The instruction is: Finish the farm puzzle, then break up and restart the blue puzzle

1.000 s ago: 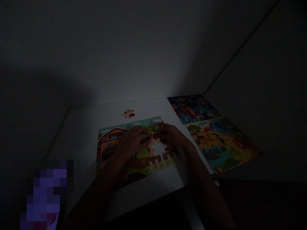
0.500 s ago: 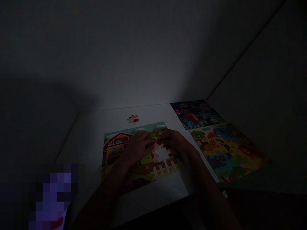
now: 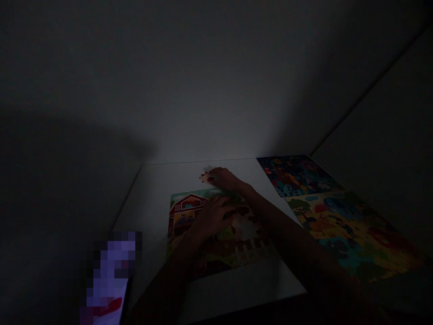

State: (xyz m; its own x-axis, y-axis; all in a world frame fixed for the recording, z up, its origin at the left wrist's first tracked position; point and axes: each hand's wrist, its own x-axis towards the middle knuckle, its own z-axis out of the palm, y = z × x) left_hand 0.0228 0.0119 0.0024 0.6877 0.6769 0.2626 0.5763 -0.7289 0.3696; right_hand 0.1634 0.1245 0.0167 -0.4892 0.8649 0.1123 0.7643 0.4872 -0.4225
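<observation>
Red barn puzzle [image 3: 227, 234] lies crosswise, roof [image 3: 190, 197] pointing away.

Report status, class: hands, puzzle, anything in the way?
Right hand at loose piece, grip unclear. Left hand over farm puzzle. Puzzle gap unfilled. Left hand, right forearm hide parts.

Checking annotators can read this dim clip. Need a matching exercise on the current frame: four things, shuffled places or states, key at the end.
Things
1. left hand
2. right hand
3. farm puzzle
4. dark-blue puzzle

Places or states
A. at the loose piece, beyond the farm puzzle
B. just behind the yellow animal puzzle
C. on or just above the farm puzzle
D. shows a red barn in its left part

Right pairs: 1-C, 2-A, 3-D, 4-B
</observation>
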